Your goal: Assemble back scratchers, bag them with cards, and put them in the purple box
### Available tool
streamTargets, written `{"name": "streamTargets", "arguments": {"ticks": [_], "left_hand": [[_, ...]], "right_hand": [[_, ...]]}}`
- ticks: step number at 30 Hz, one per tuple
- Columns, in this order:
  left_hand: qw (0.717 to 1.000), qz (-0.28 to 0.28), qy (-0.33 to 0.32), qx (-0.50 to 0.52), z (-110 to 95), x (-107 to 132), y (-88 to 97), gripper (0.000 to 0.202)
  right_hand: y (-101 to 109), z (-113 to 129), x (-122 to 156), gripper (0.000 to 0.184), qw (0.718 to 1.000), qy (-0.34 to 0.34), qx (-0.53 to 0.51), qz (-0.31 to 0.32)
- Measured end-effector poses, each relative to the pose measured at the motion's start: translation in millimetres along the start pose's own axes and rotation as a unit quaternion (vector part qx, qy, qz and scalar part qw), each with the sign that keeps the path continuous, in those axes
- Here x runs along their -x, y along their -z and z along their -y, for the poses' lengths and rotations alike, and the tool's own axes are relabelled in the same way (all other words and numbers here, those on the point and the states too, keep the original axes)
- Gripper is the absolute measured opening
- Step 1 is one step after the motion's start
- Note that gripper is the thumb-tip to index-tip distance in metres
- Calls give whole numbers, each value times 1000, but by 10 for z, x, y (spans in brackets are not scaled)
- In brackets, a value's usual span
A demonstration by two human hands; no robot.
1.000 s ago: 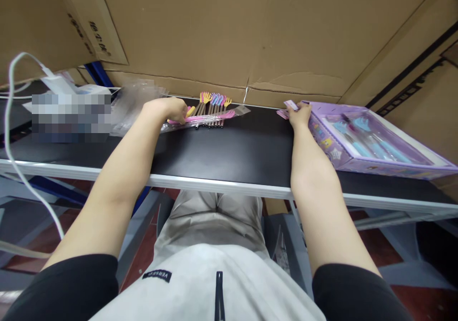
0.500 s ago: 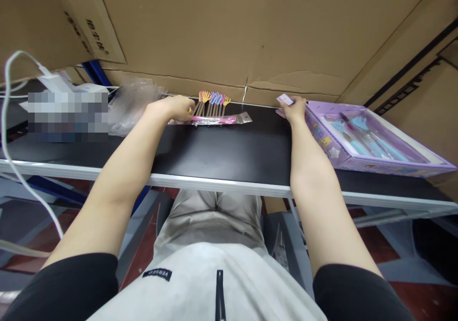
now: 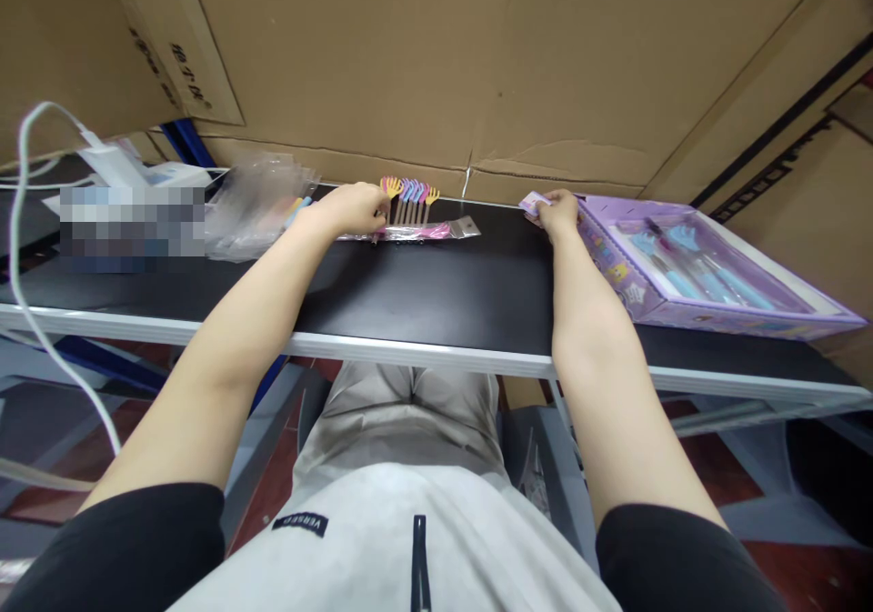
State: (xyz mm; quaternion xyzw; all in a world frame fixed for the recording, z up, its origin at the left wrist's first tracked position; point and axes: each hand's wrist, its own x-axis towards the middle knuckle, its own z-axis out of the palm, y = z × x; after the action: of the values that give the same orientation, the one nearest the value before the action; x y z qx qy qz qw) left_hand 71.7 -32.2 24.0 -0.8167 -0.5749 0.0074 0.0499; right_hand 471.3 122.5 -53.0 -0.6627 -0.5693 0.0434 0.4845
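Observation:
My left hand (image 3: 360, 206) is closed in a pinch at the left end of a row of small hand-shaped back scratchers (image 3: 413, 205). A thin stick end shows just below its fingers; the rest of that piece is hidden. The row has yellow, blue, purple and pink heads on slim metallic stems. In front of it lies a clear plastic sleeve (image 3: 466, 227) with a pink back scratcher inside. Farther right, my right hand (image 3: 562, 215) grips a small purple and white card (image 3: 531, 201) between thumb and fingers, close to the purple box's left side.
On the right, the purple box (image 3: 637, 298) holds light-blue back scratchers (image 3: 688, 262). Clear plastic bags (image 3: 255, 216) and coloured pieces (image 3: 298, 210) lie by my left forearm. A white device with a cable (image 3: 115, 165) stands far left. Cardboard (image 3: 382, 66) walls the black table's back (image 3: 423, 294).
My left hand has shifted right along the row of back scratchers, and coloured pieces now show behind its forearm. My right hand has moved slightly, tilting the card.

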Motion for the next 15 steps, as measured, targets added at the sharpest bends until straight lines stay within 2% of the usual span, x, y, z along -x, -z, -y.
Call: {"name": "streamTargets", "arguments": {"ticks": [3,8,15], "left_hand": [[998,-11,56,-6,29,-12,-19,42],[988,-49,143,7,129,-53,-72,46],[984,-36,175,4,146,-52,-62,47]], "right_hand": [[73,15,-13,27,993,-113,-25,-18],[157,29,-11,23,991,-128,2,-46],[251,84,74,30,991,-117,55,-22]]}}
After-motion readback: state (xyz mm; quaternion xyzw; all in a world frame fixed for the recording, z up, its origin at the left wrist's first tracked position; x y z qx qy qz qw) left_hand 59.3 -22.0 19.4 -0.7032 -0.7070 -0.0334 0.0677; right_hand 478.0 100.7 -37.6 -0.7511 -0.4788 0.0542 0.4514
